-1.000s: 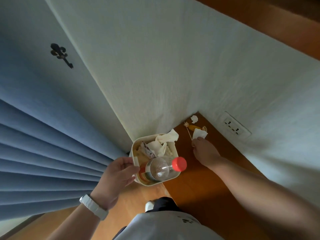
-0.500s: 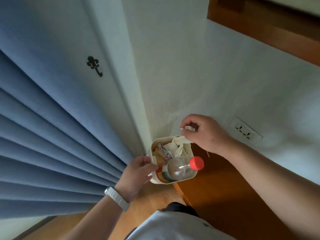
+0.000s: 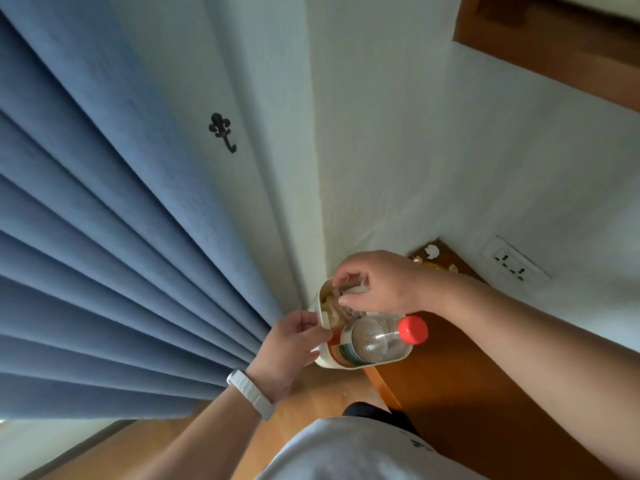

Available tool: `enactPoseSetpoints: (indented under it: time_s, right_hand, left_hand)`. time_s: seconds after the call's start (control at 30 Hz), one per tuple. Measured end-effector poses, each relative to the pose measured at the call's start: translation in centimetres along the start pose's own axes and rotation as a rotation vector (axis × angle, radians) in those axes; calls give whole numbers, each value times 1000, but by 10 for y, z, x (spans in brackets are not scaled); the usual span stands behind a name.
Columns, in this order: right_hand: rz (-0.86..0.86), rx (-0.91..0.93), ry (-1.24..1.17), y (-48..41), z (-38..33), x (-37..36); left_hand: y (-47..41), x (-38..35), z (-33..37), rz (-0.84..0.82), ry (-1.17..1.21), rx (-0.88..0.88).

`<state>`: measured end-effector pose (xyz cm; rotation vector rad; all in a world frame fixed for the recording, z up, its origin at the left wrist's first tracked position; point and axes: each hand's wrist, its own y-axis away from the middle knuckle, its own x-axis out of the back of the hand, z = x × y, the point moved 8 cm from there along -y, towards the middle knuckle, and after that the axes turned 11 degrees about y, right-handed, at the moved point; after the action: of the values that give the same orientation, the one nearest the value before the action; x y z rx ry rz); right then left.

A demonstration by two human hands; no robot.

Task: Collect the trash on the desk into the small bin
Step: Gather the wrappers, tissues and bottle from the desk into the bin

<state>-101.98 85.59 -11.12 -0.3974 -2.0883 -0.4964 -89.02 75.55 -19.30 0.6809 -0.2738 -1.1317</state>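
Observation:
The small cream bin (image 3: 323, 360) is held at the left edge of the wooden desk (image 3: 460, 393), and my left hand (image 3: 294, 344) grips its left rim. A clear plastic bottle (image 3: 374, 341) with a red cap (image 3: 412, 329) lies across the bin's near end. My right hand (image 3: 377, 284) hovers over the far end of the bin, fingers pinched around a white tissue (image 3: 356, 289) among crumpled paper (image 3: 334, 308). A white scrap (image 3: 432, 251) and small wrappers (image 3: 452, 269) lie in the desk's far corner.
Blue curtains (image 3: 121, 271) hang to the left beside a pale wall with a black hook (image 3: 223, 131). A wall socket (image 3: 512, 263) sits on the right wall above the desk. A wooden shelf (image 3: 554, 39) is at the upper right. Wooden floor (image 3: 311, 393) shows below the bin.
My right hand picked a white tissue off the desk corner, carried it left, and now lowers it into the bin. My left hand has kept its hold on the bin.

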Motion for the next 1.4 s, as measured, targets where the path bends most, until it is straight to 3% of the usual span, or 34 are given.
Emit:
enactPoseSetpoints:
  time_s: [0.13, 0.3, 0.43, 0.77, 0.87, 1.4]
  right_hand:
    - [83, -157, 4, 16, 43, 11]
    - [237, -472, -14, 41, 147, 1]
    - [164, -619, 17, 61, 214, -34]
    - [90, -694, 243, 61, 300, -87]
    - [138, -691, 270, 55, 306, -88]
    - [317, -712, -73, 77, 273, -73]
  left_hand:
    - [-6, 7, -4, 19, -11, -1]
    - [-16, 3, -8, 16, -32, 18]
    - [-22, -10, -5, 12, -37, 33]
    - [-36, -33, 3, 32, -61, 49]
    - [-38, -37, 1, 53, -52, 45]
    - [-33, -38, 2, 31, -30, 32]
